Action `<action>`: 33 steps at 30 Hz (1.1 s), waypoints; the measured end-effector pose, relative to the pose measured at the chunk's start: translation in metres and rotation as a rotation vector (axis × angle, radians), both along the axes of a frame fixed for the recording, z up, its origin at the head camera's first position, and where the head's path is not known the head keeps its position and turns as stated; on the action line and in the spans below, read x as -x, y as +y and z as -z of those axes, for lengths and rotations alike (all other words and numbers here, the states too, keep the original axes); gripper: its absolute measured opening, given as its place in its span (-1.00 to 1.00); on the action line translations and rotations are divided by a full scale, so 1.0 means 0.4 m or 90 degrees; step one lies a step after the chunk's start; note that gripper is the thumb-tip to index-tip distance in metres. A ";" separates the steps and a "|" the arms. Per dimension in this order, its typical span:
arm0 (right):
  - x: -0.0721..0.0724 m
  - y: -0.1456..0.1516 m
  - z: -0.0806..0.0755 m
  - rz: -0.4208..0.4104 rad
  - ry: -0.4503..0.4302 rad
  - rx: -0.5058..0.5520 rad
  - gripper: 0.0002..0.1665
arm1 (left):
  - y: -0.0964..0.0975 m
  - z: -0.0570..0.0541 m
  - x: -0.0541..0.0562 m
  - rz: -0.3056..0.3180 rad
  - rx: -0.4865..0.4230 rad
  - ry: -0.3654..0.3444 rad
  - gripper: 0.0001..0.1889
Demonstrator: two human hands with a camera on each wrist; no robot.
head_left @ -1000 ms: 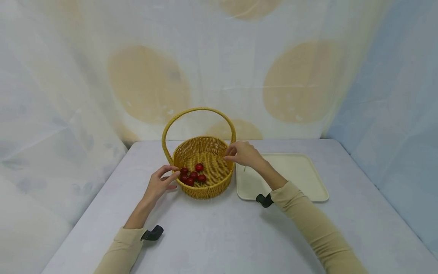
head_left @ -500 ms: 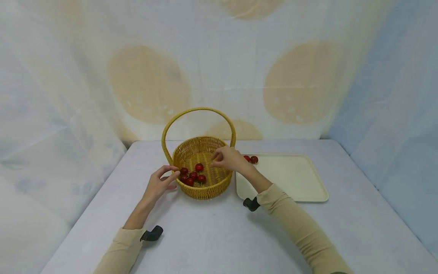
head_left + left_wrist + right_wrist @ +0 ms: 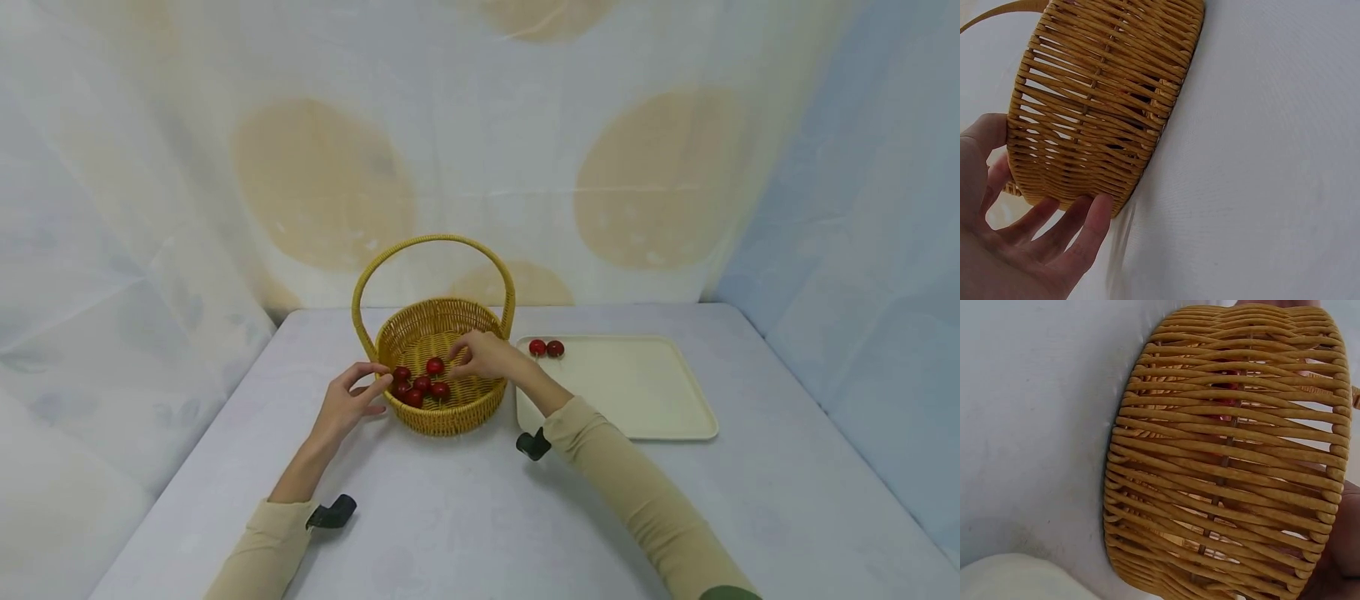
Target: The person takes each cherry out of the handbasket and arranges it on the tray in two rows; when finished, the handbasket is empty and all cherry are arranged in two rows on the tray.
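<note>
A yellow wicker basket (image 3: 447,423) with a tall arched handle stands on the table, several red cherries (image 3: 422,384) gathered at the left of its floor. My left hand (image 3: 343,406) holds its left rim; in the left wrist view the fingers (image 3: 1094,228) lie against the woven wall (image 3: 1097,119). Over the basket's right half, my right hand (image 3: 491,357) reaches in, thumb and forefinger apart with nothing between them, just right of the nearest cherry (image 3: 435,366). From the right wrist, the basket wall (image 3: 1229,450) hides most of the right hand (image 3: 1342,550).
A cream rectangular tray (image 3: 637,400) lies right of the basket. Two cherries (image 3: 555,349) sit at its back left corner. The basket's handle (image 3: 435,238) arches up behind the right hand. Pale cloth (image 3: 495,167) hangs behind the table.
My right hand has moved left and down from the basket's right rim to over its inside. Two cherries on the tray, earlier covered by that hand, now show. The left hand stays put.
</note>
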State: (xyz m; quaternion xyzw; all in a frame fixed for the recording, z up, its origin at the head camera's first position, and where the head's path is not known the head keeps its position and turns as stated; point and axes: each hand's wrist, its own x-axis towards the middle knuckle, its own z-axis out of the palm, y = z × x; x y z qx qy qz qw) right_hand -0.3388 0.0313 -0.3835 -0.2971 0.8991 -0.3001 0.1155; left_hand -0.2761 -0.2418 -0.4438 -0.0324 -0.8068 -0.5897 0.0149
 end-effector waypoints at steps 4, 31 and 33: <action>0.007 -0.008 0.004 -0.017 -0.034 -0.018 -0.57 | 0.000 0.000 0.001 0.001 -0.001 -0.003 -0.47; 0.016 -0.055 0.045 -0.044 -0.083 -0.068 -0.66 | -0.003 0.004 0.005 0.004 -0.009 -0.011 -0.45; 0.016 -0.056 0.045 -0.044 -0.078 -0.069 -0.66 | -0.003 0.002 0.005 0.002 -0.006 -0.010 -0.45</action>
